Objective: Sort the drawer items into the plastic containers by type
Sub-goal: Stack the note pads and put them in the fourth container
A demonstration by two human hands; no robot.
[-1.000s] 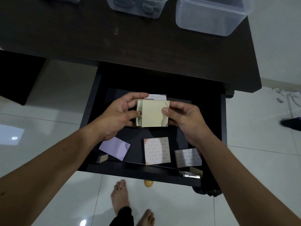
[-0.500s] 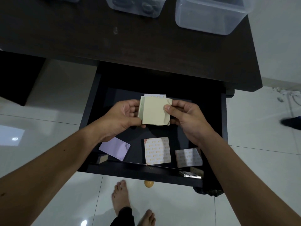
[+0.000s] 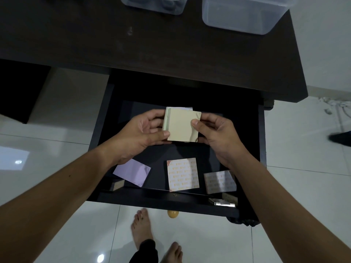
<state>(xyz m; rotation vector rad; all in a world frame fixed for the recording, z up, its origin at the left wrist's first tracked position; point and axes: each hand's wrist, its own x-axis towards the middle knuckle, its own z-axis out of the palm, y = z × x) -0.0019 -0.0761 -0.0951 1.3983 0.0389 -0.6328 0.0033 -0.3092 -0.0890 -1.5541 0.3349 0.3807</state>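
Left hand [image 3: 141,132] and right hand [image 3: 214,132] together pinch a square, pale yellow sticky-note pad [image 3: 182,126] by its edges, above the open dark drawer [image 3: 245,118]. On the drawer floor lie a glossy lilac pad [image 3: 132,172] and two patterned square pads (backing side up) [image 3: 183,174] [image 3: 220,182]. Two translucent plastic containers [image 3: 243,16] [image 3: 155,4] stand on the dark matte worktop [image 3: 133,44].
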